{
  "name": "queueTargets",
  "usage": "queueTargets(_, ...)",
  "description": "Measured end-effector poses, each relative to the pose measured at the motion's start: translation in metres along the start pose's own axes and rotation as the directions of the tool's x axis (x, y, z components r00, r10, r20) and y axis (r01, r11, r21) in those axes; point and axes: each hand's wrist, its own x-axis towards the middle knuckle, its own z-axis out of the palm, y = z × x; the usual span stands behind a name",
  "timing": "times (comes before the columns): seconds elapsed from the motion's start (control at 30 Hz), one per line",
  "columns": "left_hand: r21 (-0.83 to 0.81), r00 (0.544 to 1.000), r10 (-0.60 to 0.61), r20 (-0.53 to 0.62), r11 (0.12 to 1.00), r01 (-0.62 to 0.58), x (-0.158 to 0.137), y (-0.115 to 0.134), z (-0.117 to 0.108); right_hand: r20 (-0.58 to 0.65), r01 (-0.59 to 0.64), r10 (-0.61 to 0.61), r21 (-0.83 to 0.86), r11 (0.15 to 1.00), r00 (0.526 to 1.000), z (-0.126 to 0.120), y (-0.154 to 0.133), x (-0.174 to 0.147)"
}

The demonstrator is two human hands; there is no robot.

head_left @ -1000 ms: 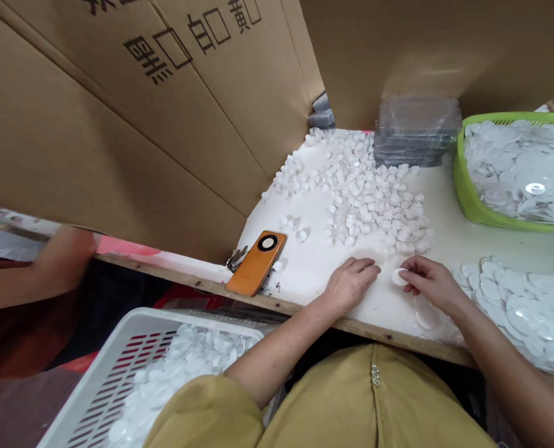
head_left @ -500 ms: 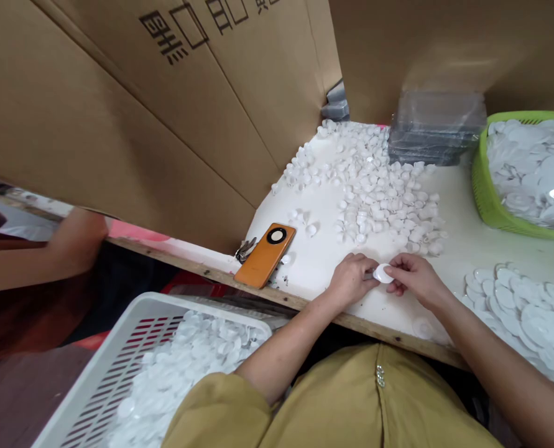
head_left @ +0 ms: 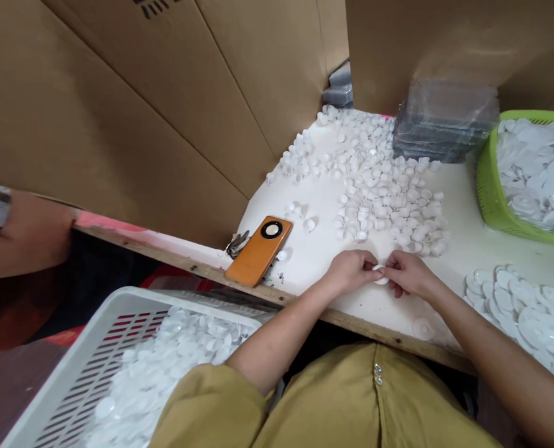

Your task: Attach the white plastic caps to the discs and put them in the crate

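Observation:
Both hands meet over the table near its front edge, fingertips pinched on one small white round plastic piece. My left hand grips its left side, closed, with thumb and forefinger on it. From the other side my right hand pinches the same piece, its remaining fingers curled below. The fingers cover much of the piece. Just beyond the hands lies a spread heap of small white plastic cups. To the right of my right forearm, flat white discs lie overlapping in a pile.
A green basket of white discs stands at right, beside wrapped clear plastic trays. An orange phone and keys lie near the edge. A white crate of pieces sits below left. Cardboard walls the left; another person's arm shows.
My hands have drawn closer together around the white piece, which shows less between the fingers. The view has shifted slightly, and the other person's arm appears farther left.

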Motion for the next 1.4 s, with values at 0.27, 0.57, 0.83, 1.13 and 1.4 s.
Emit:
queueTargets(0.27, 0.229, 0.994, -0.042, 0.103, 0.973, 0.017, 0.016, 0.003, -0.011, 0.122, -0.084, 0.071, 0.105, 0.991, 0.990, -0.007, -0.006, 0.010)
queueTargets(0.57, 0.029, 1.000, -0.020, -0.018, 0.999, 0.021, -0.042, 0.004, -0.017, -0.133, 0.204, -0.192, 0.075, 0.976, 0.972, -0.015, 0.018, -0.026)
queueTargets(0.83, 0.401, 0.845, -0.534, 0.032, 0.781, 0.478, -0.203, -0.082, -0.129, -0.566, -0.219, -0.198, -0.583, 0.782, 0.800, -0.135, 0.127, -0.066)
queueTargets(1.13, 0.225, 0.887, -0.055, -0.458, 0.958, 0.176, -0.069, -0.046, -0.062, -0.478, -0.148, -0.172, -0.560, 0.815, 0.861, -0.139, 0.129, -0.053)
queueTargets(1.4, 0.191, 0.891, -0.014, -0.454, 0.975, 0.112, 0.001, -0.034, -0.037, -0.436, -0.085, -0.202, -0.555, 0.827, 0.877, -0.132, 0.130, -0.052)
